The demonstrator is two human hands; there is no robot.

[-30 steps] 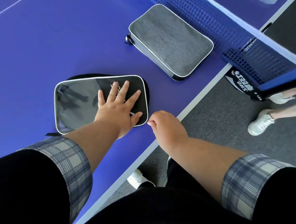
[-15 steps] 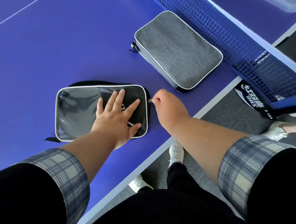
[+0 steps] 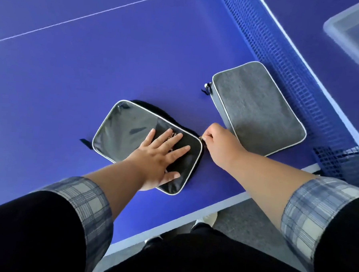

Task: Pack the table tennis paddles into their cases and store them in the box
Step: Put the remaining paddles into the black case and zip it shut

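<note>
While left hand [image 3: 159,158] flattens black case [image 3: 124,131], right hand [image 3: 219,146] pinches zipper [image 3: 201,138]

A smooth, matt blue table-tennis surface [image 3: 78,72] is seen carrying two zipped cases. The black rectangular case with a glossy, see-through plastic panel and pale piping [image 3: 131,131] is shown beside a grey rectangular case of matt, felt-like cloth [image 3: 257,106]. A blue woven mesh net [image 3: 282,64] and a clear, frosted plastic box [image 3: 354,34] are pictured behind; plaid cloth cuffs [image 3: 91,206] are worn.
</note>
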